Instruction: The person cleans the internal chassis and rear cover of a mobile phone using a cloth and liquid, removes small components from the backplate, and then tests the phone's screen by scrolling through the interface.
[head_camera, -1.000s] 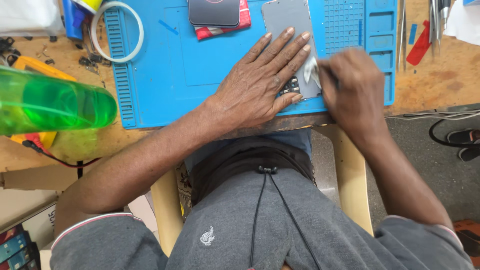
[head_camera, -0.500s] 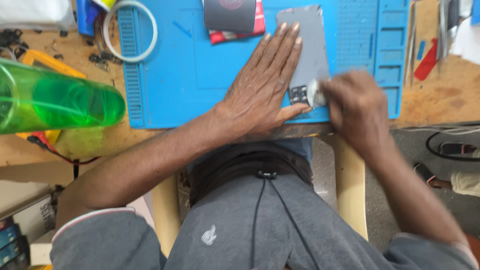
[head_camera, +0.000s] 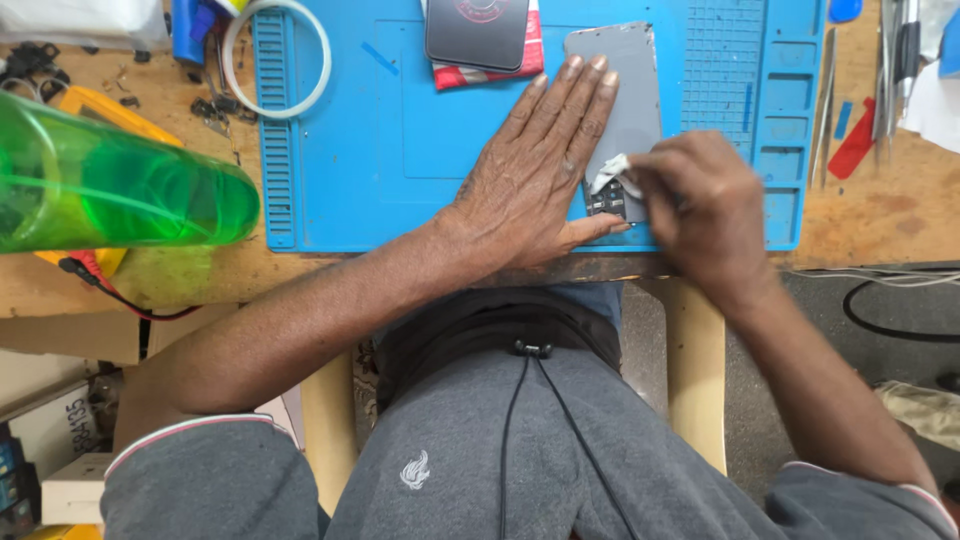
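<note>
A grey phone back (head_camera: 628, 100) lies on the blue work mat (head_camera: 420, 150) near the table's front edge. My left hand (head_camera: 535, 170) rests flat on the mat with its fingers spread over the phone's left side, pressing it down. My right hand (head_camera: 700, 205) is closed around a small white cloth (head_camera: 608, 175) and holds it against the phone's lower end, by the dark camera area (head_camera: 607, 203).
A green transparent bottle (head_camera: 110, 190) lies at the left. A white ring (head_camera: 278, 55) sits on the mat's top left, and a dark device on a red pad (head_camera: 480, 35) at the top. Tweezers and tools (head_camera: 830, 90) lie at the right. Cables (head_camera: 890, 290) hang at right.
My right hand with the cloth has shifted slightly over the phone's lower end, as in a rubbing motion. My left hand stays flat on the phone.
</note>
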